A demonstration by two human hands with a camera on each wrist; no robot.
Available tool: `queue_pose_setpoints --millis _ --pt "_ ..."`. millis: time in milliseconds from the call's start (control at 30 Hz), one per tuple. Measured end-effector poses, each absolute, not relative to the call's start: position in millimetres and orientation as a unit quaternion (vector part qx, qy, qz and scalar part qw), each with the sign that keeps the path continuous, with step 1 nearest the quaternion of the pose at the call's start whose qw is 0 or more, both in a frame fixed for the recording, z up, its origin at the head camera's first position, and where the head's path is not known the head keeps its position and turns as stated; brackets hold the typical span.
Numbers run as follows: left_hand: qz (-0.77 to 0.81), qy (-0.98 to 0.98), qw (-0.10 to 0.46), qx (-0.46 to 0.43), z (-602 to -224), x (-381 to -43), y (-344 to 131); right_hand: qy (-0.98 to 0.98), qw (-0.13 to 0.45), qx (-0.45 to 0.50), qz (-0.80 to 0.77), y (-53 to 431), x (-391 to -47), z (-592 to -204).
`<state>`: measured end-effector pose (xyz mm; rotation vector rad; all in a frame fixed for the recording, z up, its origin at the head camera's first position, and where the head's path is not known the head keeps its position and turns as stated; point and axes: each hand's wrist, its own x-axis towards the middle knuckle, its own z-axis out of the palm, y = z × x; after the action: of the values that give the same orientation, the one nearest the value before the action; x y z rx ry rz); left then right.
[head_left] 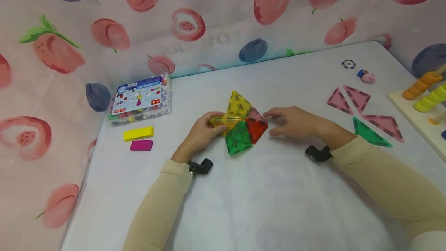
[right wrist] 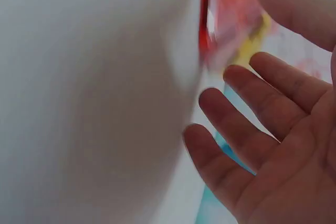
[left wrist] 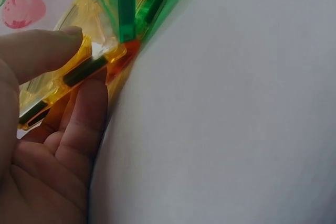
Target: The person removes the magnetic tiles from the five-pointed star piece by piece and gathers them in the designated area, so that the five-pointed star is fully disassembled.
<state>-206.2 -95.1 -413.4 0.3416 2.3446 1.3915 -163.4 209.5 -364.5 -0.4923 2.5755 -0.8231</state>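
Note:
Translucent triangular magnetic tiles stand joined in a cluster in mid-table: yellow (head_left: 238, 104), green (head_left: 239, 138), red (head_left: 257, 130) and pink (head_left: 255, 114). My left hand (head_left: 203, 131) pinches a yellow tile (head_left: 223, 120) at the cluster's left side. In the left wrist view the thumb lies over this tile's dark-striped edge, with fingers beneath it. To the right of the red and pink tiles is my right hand (head_left: 297, 121), its fingers spread and nothing in its grasp. In the right wrist view its thumb overlaps the blurred red side of the cluster.
Loose pink tiles (head_left: 383, 125) and a green tile (head_left: 371, 133) lie to the right. Beyond are a poker chip (head_left: 349, 64), a small pink figure (head_left: 367, 76) and a wooden bead stand (head_left: 414, 107). At left sit a bead box (head_left: 141, 98), a yellow block (head_left: 138, 133) and a magenta block (head_left: 141, 145).

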Motion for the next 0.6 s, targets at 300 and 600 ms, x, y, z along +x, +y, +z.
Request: queue_pose_setpoints --millis 300,600 --pt "0.51 0.837 0.171 0.098 -409.5 -211.9 -100.8 0.91 0.202 -0.202 -0.3 184.4 -148.7 -366.2" --pt "0.483 0.843 0.194 0.138 -390.0 -192.0 -115.0 0.916 0.164 -0.17 -0.324 189.3 -175.9 -357.7"
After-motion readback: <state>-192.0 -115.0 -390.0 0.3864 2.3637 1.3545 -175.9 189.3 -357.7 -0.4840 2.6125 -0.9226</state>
